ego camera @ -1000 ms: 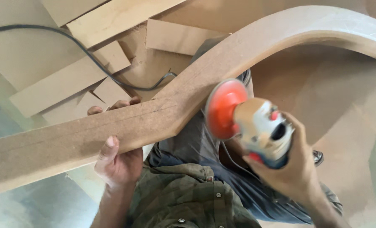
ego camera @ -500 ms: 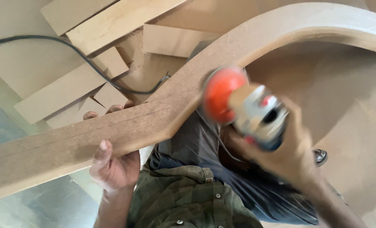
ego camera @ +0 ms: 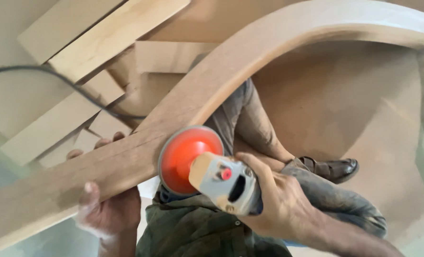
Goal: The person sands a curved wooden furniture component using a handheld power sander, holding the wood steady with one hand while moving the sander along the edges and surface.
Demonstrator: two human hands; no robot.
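Sanding in hand: right hand [ego camera: 274, 200] wraps the sander [ego camera: 207, 171], disc on the beam [ego camera: 212, 90] near 6 o'clock; left hand [ego camera: 107, 209] clamps the beam's lower edge (blurred). Next likely needs even pressure along the curve.

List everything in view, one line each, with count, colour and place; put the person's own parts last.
curved board: one, brown, arching from lower left to upper right
sander: one, grey body with orange disc, against the board's lower edge
offcuts: several, pale wood, on the floor upper left
cable: one, black, across the offcuts
shoe: one, dark, right of centre
left hand: gripping the board from below
right hand: holding the sander
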